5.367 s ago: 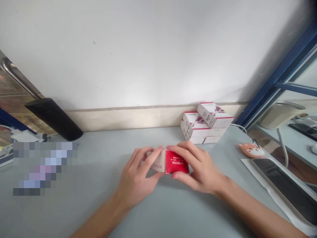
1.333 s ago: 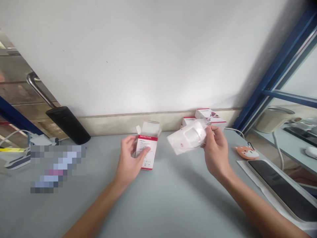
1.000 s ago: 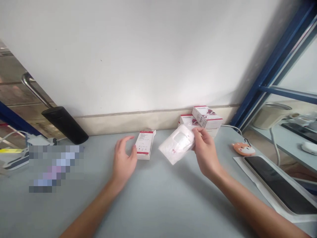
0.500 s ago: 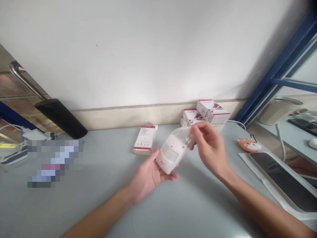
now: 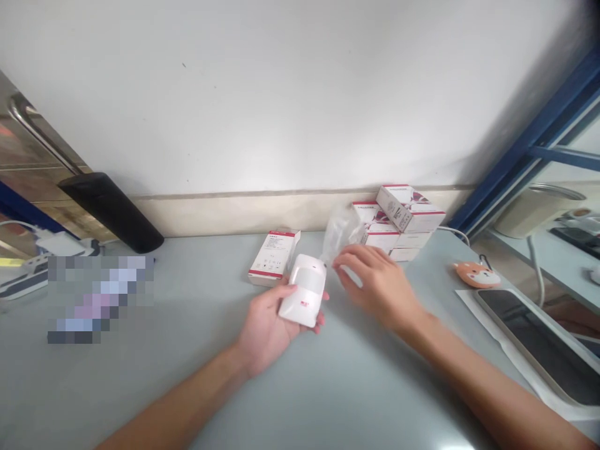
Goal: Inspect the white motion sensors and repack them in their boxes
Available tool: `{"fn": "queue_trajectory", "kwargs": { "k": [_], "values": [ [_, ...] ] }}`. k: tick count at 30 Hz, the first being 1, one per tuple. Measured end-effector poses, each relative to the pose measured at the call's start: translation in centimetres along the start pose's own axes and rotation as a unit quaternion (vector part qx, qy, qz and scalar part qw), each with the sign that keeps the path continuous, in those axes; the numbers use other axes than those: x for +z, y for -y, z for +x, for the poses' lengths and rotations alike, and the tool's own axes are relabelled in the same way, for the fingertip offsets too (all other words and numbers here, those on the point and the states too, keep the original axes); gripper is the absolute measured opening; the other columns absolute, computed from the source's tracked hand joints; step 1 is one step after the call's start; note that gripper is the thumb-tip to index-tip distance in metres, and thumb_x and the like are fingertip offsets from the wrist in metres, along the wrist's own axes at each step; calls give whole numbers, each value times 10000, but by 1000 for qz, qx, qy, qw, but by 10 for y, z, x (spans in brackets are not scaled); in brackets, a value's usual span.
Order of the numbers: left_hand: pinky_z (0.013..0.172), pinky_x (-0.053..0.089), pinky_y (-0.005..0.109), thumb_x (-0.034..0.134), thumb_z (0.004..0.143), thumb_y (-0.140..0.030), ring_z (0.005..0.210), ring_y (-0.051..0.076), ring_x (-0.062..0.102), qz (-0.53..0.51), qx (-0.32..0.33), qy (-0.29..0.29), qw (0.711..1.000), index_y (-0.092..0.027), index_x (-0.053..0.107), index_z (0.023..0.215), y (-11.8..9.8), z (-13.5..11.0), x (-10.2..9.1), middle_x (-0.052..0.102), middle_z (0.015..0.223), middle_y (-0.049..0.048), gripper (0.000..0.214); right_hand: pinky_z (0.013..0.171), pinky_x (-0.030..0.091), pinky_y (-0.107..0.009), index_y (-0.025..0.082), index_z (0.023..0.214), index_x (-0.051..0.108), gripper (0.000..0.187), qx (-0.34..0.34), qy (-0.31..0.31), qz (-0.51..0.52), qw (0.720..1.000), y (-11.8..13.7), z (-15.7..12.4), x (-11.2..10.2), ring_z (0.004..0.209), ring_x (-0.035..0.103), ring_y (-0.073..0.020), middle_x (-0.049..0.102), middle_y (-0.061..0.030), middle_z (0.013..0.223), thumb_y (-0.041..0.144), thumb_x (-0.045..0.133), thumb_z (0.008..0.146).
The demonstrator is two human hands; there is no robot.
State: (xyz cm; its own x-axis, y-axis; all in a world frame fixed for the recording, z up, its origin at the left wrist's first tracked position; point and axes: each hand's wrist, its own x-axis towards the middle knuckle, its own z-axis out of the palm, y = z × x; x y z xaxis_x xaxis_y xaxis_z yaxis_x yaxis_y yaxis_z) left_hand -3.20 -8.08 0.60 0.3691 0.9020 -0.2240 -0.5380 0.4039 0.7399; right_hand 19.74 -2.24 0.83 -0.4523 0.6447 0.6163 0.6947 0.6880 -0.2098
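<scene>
In my left hand lies a white motion detector with a grey lens window and a small red logo; thumb and fingers close around its lower part. It is out of its wrapping. My right hand is just right of the detector, its fingers loosely curled and apart, with nothing clearly between them. Behind those fingers a crumpled clear plastic bag stands near the boxes; its lower end is partly hidden. A white and red box lies on the table just behind the detector.
Several white and red boxes are stacked by the wall at the back right. To the right are an orange animal-face case and a phone on a white sheet. A black padded handle and a power strip stand left.
The detector has come out of the plastic bag and stays in my left hand. The bag has moved back toward the boxes, and my right hand's pinch on it has loosened.
</scene>
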Motion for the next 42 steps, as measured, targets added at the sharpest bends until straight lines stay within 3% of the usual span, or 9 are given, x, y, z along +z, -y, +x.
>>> {"fn": "queue_trajectory", "kwargs": {
  "k": [3,8,14,19,22,25,31,36,42],
  "values": [
    [742,498,382,461,1037,-489,732,238,676,-3,13,-15,1000,-154,644,1265,-3,1,3,743,1058,151,445,1026,503,-521,261,1207,665,223,20,83,20,996,0,-4,10,1153,665,-311,712,-97,1224,286,615,991],
    [684,486,347,437,1044,-498,664,207,650,49,11,-39,998,-166,649,1201,-6,0,6,749,977,128,424,883,531,-439,260,1134,707,283,141,60,148,977,8,1,-1,1004,676,-267,731,-82,1113,453,517,1051],
    [612,458,341,386,1028,-430,605,204,627,75,30,-17,997,-170,607,1212,0,-6,9,735,922,118,388,593,437,-293,244,1009,758,489,307,156,403,848,20,6,-7,665,542,-170,621,-7,740,633,463,1030],
    [625,452,357,363,1009,-408,587,211,628,84,41,22,995,-202,555,1254,1,-11,12,731,921,105,373,597,350,-274,239,939,788,453,334,153,474,800,24,6,-7,646,361,-140,391,34,663,615,544,1000],
    [628,445,359,336,1013,-413,583,219,633,95,44,36,994,-217,524,1260,-1,-10,9,731,914,102,367,602,344,-269,240,937,799,388,368,87,479,792,24,7,-9,665,355,-138,376,32,685,575,608,973],
    [614,431,347,316,1005,-417,563,211,623,111,8,72,991,-208,542,1246,-5,-7,3,721,885,97,391,578,341,-267,224,916,792,351,392,-49,457,797,13,12,-16,646,377,-136,390,31,666,544,651,949],
    [593,424,345,329,962,-481,559,218,615,129,-93,149,976,-114,646,1201,-8,1,-8,721,879,141,541,479,254,-280,211,709,666,295,324,-322,440,773,-30,26,-45,541,291,-99,447,29,678,434,737,889],
    [588,423,334,339,958,-493,581,223,622,144,-123,160,969,-113,670,1140,-5,5,-13,719,881,138,536,513,205,-320,209,848,728,193,298,-411,439,741,-56,28,-71,532,219,-106,392,57,655,396,715,896],
    [589,389,328,347,949,-470,588,221,601,143,-114,158,970,-127,635,1193,-7,9,-10,724,887,144,510,552,177,-345,214,883,723,217,320,-415,428,737,-72,25,-78,546,190,-110,392,56,670,431,743,882]
  ]
}}
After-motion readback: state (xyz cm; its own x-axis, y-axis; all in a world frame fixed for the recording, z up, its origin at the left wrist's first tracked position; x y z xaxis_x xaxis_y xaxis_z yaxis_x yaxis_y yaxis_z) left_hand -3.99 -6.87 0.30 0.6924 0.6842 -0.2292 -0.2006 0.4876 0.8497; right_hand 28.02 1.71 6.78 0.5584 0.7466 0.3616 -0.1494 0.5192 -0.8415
